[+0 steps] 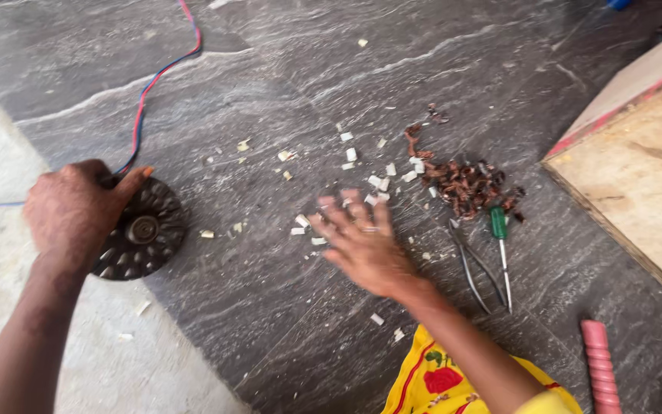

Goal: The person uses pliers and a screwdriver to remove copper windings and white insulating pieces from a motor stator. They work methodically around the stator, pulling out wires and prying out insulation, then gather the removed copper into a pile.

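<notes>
Motor stator (pixel 141 230), a dark round disc, is laid flat on the grey stone floor (pixel 285 322), its central hub facing upward; no long axis is presented. It is gripped at its upper left rim by the left hand (pixel 70 211), fingers closed over the edge. The right hand (pixel 362 241) is held open, fingers spread and blurred, over scattered white scraps (pixel 350 153). Copper wire scraps (pixel 465 184), pliers (pixel 473 268) and a green-handled screwdriver (pixel 499 230) are noted nearby. A wooden board (pixel 637 176) is seen to the right.
</notes>
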Demonstrator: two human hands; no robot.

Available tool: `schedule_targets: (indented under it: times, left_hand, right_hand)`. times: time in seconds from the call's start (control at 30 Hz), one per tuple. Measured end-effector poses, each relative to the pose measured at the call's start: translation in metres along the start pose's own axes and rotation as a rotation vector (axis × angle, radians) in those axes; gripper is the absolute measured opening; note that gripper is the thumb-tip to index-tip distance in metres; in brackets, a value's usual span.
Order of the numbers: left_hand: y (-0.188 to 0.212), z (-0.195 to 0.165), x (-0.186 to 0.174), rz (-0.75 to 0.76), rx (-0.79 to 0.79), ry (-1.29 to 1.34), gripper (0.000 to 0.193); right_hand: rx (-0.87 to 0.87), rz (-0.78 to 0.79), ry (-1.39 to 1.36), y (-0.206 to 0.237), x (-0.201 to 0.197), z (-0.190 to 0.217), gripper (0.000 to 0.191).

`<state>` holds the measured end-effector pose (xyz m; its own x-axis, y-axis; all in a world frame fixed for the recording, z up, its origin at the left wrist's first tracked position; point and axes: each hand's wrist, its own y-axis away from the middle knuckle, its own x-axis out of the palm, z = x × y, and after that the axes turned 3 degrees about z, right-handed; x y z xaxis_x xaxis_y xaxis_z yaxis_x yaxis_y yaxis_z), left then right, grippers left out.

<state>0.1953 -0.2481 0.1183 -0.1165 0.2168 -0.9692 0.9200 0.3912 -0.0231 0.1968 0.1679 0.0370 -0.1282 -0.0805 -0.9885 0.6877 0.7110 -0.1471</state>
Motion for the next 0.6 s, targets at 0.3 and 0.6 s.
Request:
schedule_targets:
  times: [0.3,0.6]
  left_hand:
    - [-0.002,0.003,0.005,0.024,-0.053,-0.029,0.060]
    - [0.008,-0.018,0.012,-0.011,0.067,-0.044,0.062]
  right_hand:
    - [1.033,-0.299,-0.320,0.113,0.002,-0.235,0.082]
    - [1.182,0.011,-0.742,0.102,-0.015,-0.230,0.078]
